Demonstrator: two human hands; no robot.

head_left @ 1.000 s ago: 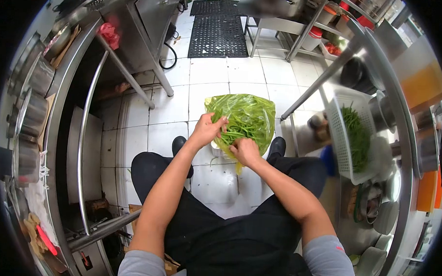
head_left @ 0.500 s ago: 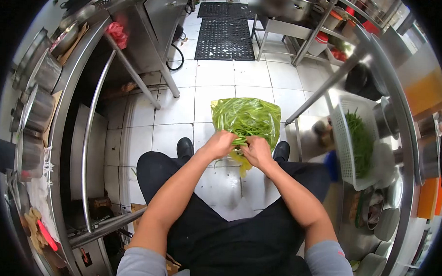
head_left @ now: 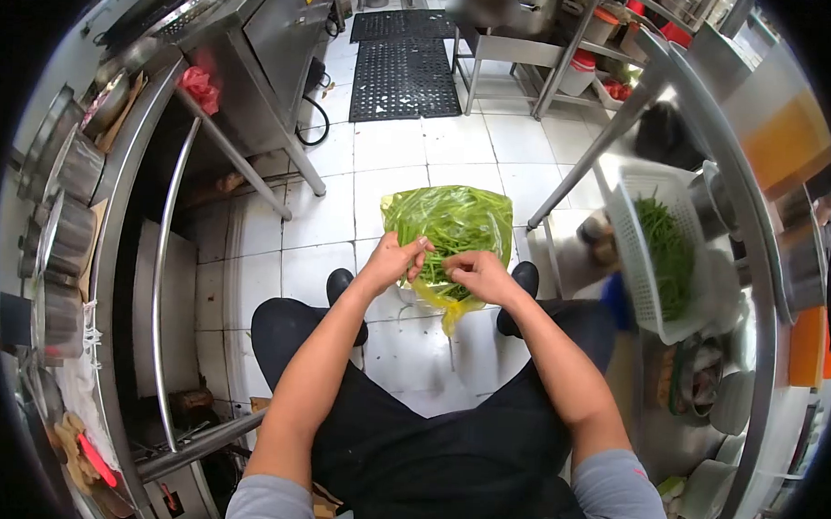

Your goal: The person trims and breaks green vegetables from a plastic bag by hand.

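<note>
A yellow-green plastic bag [head_left: 454, 210] lies between my feet, its mouth towards me. Long green stems [head_left: 438, 260] fill the opening. My left hand [head_left: 395, 262] is at the left side of the mouth, its fingers curled around some stems. At the right of the opening is my right hand [head_left: 477, 273], with thumb and fingertips pinched together at the stems; what lies between them is too small to make out. The yellow end of the bag hangs below both hands. Part of a white container shows under the bag.
A white perforated basket [head_left: 649, 268] with cut green pieces stands on the lower shelf at right. Steel table legs [head_left: 249, 167] frame both sides. Black rubber mats [head_left: 406, 76] lie on the tiled floor ahead. Metal pots [head_left: 67, 238] line the left edge.
My hands came together over the stems half a second ago and have now moved apart. The view has shifted slightly.
</note>
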